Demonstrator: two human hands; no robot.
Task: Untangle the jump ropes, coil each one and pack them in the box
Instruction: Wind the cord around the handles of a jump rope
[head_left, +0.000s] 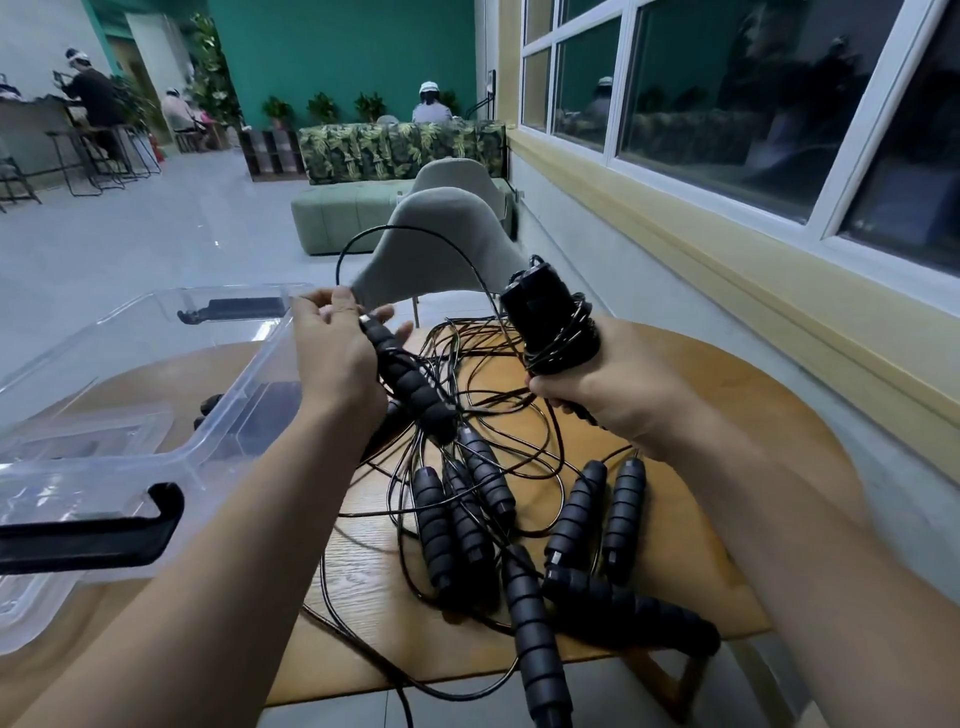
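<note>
jump ropes (488, 467), thin black cords with black ribbed foam handles, lie mostly in a tangled heap on the round wooden table (737, 415), and none looks packed yet.

at far left stands the clear plastic box (130, 374), open at the top, with a black latch (88, 535) on its near end. the heap lies just to its right.

the left hand (332, 358) is raised just beside the box's far corner. its thumb and forefinger seem to pinch a thin black cord (415, 231), and the other fingers are loosely spread past the top end of one black ribbed foam handle (410, 389). that handle's long axis slants from the fingers down and to the right, with its lower end reaching into the heap.

from the pinch, the cord arcs up and over to the right, towards the right hand (613, 384). that hand's fingers are curled tight round a wound bundle (550, 322) of handles wrapped in cord, held upright above the far side of the heap.

judging from this, the coming move turns on that arc. the slack lies between the two hands, the free handle hangs below the left fingers, and the left hand is nearer the box, so winding probably continues onto the bundle first.
</note>
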